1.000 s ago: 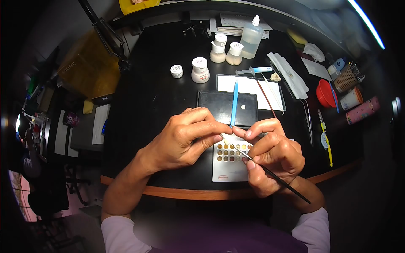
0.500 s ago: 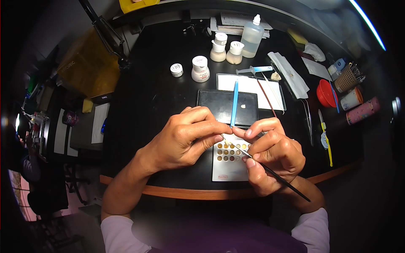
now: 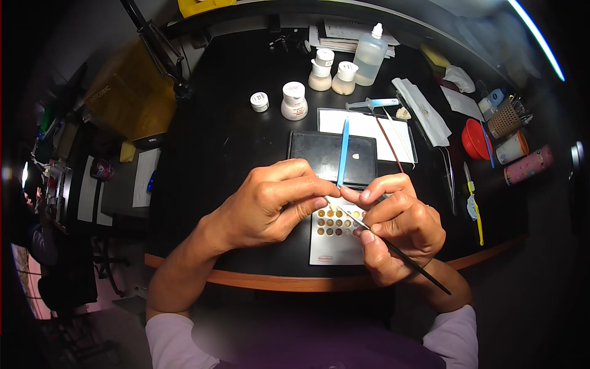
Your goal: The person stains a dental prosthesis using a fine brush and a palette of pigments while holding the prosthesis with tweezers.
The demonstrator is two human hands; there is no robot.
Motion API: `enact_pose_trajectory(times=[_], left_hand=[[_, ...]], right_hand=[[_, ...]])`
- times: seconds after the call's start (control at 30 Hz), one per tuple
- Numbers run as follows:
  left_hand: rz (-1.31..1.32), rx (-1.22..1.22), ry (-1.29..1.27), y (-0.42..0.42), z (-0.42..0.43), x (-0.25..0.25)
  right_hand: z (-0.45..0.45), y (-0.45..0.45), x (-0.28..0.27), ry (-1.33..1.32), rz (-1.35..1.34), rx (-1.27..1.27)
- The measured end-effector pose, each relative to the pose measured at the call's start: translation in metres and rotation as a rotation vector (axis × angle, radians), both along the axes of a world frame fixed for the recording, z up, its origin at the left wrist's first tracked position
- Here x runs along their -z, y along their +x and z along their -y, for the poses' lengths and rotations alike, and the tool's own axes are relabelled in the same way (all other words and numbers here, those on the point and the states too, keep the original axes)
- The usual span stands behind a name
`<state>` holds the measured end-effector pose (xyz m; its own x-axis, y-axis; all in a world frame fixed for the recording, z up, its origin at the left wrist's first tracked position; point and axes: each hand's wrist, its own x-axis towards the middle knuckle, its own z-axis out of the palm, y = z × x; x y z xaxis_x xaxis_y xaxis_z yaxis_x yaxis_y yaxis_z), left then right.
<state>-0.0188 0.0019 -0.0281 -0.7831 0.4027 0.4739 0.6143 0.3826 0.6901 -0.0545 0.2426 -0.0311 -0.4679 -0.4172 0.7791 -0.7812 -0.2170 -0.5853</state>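
Observation:
My left hand [image 3: 276, 197] is closed in a pinch, with a small cream-coloured piece [image 3: 334, 206], like a dental crown, at its fingertips. My right hand [image 3: 402, 224] grips a thin brush [image 3: 402, 253] with a dark handle, its tip pointing at that piece. The two hands meet at the fingertips. Below them lies a white palette [image 3: 335, 251] with rows of yellow to brown wells, partly covered by my right hand. Behind, a blue stick [image 3: 343, 150] crosses a black case [image 3: 307, 147]; its near end reaches my fingertips. A small white tooth-like piece [image 3: 356, 156] rests on the case.
Lidded jars [image 3: 294, 104], a small tub [image 3: 260, 102] and a clear dropper bottle [image 3: 370, 58] stand at the back. A syringe [image 3: 381, 103] lies near a white pad [image 3: 329, 123]. Rightward are tweezers [image 3: 450, 178], a yellow-handled tool [image 3: 478, 215] and a red bowl [image 3: 474, 138].
The view has shifted very slightly. Both hands keep nearly the same pose, with the brush and the small piece still held.

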Motion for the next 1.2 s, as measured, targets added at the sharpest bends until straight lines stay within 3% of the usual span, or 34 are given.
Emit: enact_pose_trajectory(times=[0.73, 0.93, 1.03, 1.2], left_hand=[[-0.010, -0.009, -0.008, 0.0004, 0.0003, 0.0002], [-0.010, -0.015, -0.008, 0.0002, 0.0010, 0.0010], [-0.011, -0.014, 0.002, 0.0000, 0.0008, 0.0024], [-0.031, -0.020, 0.002, 0.0002, 0.0003, 0.0007]], right_hand=[[-0.0073, 0.0001, -0.0056, 0.087, 0.002, -0.083], [-0.0015, 0.0025, -0.0035, 0.057, -0.016, 0.006], [-0.0062, 0.0013, -0.0046, 0.106, -0.006, -0.082], [-0.0039, 0.0007, -0.0031, 0.016, 0.030, -0.062]])
